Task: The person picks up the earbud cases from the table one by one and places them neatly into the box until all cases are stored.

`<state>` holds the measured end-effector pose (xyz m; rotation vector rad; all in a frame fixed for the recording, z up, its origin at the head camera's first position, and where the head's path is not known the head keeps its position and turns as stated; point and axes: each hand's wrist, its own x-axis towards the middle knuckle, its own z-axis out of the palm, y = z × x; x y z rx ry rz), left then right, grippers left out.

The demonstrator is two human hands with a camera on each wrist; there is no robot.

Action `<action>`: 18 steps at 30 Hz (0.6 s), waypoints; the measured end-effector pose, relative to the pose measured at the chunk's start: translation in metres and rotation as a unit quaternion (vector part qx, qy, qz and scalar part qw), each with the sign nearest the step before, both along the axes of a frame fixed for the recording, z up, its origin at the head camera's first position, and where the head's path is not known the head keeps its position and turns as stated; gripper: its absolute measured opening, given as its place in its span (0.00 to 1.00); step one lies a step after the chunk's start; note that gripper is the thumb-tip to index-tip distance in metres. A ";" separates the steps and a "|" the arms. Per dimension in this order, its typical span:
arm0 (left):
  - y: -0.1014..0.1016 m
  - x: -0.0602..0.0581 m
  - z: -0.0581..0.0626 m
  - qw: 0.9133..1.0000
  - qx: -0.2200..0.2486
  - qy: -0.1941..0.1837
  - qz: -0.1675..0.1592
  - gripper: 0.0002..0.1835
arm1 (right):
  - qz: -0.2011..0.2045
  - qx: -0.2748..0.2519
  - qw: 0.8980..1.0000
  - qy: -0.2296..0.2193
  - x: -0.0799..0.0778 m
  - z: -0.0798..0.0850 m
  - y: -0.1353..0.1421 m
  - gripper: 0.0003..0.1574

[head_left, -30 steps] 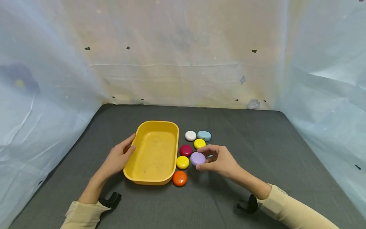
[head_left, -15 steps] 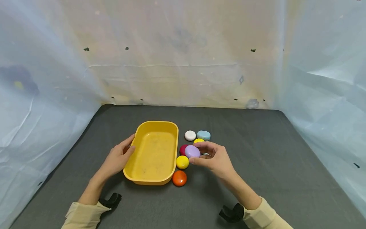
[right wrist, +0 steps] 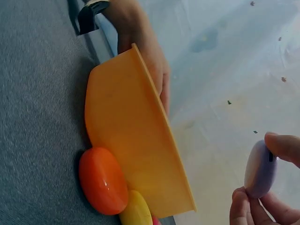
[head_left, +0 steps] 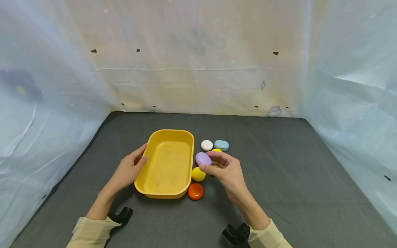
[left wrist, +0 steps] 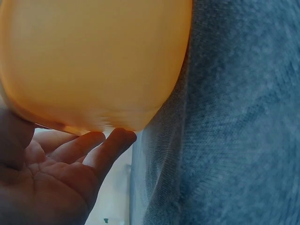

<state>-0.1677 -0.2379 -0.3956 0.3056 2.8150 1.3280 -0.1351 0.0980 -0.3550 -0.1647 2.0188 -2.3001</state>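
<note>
Now the right hand pinches the purple pebble with thumb and fingers, lifted just beside the tray, above the other pebbles. Left hand rests with relaxed fingers against the tray's left wall. Orange pebble touches the tray's near corner.

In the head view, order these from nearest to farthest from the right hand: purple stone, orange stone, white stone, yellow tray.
1. purple stone: pinched in the right hand.
2. orange stone, white stone and yellow tray: too close to call.
</note>
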 end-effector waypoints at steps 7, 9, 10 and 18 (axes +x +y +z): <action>-0.002 0.000 -0.002 1.000 -0.001 0.006 -0.001 0.31 | -0.001 -0.004 1.000 0.005 -0.008 -0.007 -0.008 0.29; -0.003 0.000 -0.002 1.000 -0.001 0.007 -0.001 0.31 | 0.003 -0.004 1.000 0.008 -0.010 -0.009 -0.010 0.29; -0.003 0.001 -0.002 1.000 -0.001 0.007 0.000 0.31 | 0.006 -0.002 1.000 0.009 -0.010 -0.010 -0.011 0.29; 0.001 0.004 -0.004 1.000 0.015 0.009 -0.004 0.31 | 0.028 0.024 0.999 0.008 -0.015 -0.011 -0.019 0.28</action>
